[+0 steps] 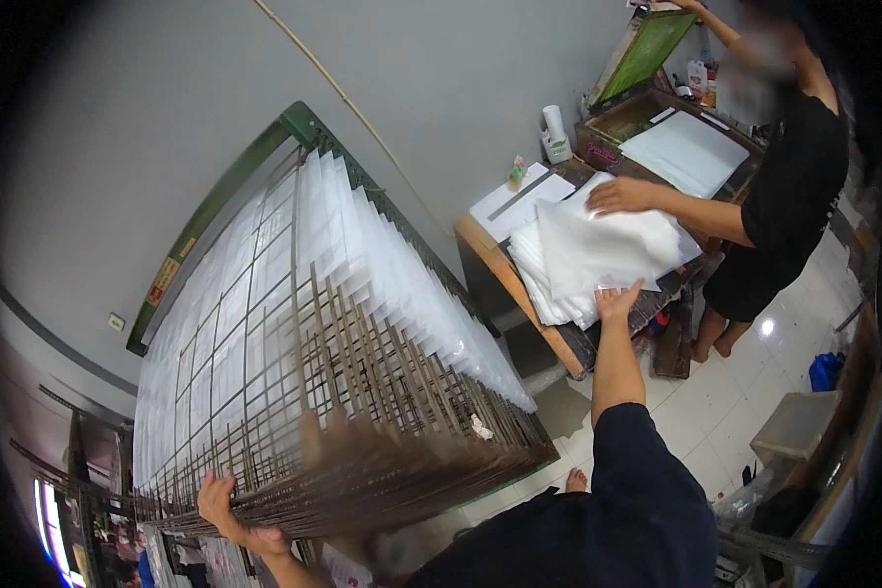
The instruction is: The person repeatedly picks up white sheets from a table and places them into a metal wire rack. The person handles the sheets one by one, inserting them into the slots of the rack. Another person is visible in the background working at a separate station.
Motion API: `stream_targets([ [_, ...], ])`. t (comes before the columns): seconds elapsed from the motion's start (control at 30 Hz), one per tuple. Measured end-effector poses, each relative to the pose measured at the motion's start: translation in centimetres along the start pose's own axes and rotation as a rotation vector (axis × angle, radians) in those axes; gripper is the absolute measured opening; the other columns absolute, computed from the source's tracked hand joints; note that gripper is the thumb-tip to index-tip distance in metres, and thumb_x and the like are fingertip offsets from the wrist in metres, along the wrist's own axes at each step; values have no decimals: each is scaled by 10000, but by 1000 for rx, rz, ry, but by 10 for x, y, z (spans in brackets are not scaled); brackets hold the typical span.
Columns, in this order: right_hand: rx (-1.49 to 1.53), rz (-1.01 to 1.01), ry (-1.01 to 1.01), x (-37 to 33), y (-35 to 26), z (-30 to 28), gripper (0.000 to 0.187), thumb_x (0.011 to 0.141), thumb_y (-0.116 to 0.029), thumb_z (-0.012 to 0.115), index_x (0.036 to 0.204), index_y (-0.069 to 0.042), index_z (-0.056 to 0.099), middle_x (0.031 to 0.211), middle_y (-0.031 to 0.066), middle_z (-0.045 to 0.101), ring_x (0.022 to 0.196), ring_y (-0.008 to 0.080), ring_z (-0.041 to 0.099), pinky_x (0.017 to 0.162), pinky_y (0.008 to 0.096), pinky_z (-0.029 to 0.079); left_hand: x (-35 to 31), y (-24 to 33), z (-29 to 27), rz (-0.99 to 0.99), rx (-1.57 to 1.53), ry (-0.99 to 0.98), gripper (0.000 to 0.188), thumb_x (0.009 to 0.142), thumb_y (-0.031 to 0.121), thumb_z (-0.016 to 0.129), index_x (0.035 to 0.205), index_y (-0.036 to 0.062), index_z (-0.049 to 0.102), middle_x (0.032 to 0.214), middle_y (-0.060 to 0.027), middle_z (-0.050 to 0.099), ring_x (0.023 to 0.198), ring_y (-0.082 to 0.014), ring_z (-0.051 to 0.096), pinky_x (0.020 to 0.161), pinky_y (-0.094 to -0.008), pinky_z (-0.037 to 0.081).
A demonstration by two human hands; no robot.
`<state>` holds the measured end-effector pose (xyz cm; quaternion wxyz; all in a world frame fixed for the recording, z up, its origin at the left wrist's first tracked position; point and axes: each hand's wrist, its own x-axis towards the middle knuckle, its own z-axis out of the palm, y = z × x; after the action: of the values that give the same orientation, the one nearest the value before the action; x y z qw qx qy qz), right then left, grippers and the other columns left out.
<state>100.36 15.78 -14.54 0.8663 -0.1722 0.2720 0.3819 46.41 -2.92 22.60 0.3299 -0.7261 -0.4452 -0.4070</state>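
Observation:
My left hand (227, 512) grips the near edge of a raised wire shelf of a tall drying rack (294, 323); several of its stacked wire shelves carry white plastic sheets (382, 255). My right hand (617, 297) reaches out to the edge of a pile of white plastic sheets (588, 250) on a wooden table (519, 294), its fingers on the top sheet. Another person in black stands at the far side of the table, with one hand (622, 194) flat on the same pile.
Behind the pile sits a wooden printing frame with a raised green screen (647, 49) and a white sheet (686, 152) under it. A paper roll (555, 125) and small bottles stand by the grey wall. On the white tiled floor are a blue bag (825, 370) and a box (796, 423).

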Motion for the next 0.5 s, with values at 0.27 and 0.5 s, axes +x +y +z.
stream_targets([
  [0.27,-512,-272,217,81,3,1,570,728,59,434,1287,4,337,1090,185,519,857,254,580,680,339,489,-7,-16,23,8,11,171,931,682,850,238,872,-10,540,790,-115,508,859,-321,489,859,-494,377],
  [0.5,-784,-1068,60,120,-63,54,763,671,76,481,1375,-48,212,1187,160,435,861,212,521,644,274,470,2,-23,29,126,-57,302,933,701,837,224,847,-18,569,758,-115,503,845,-327,496,811,-470,385],
])
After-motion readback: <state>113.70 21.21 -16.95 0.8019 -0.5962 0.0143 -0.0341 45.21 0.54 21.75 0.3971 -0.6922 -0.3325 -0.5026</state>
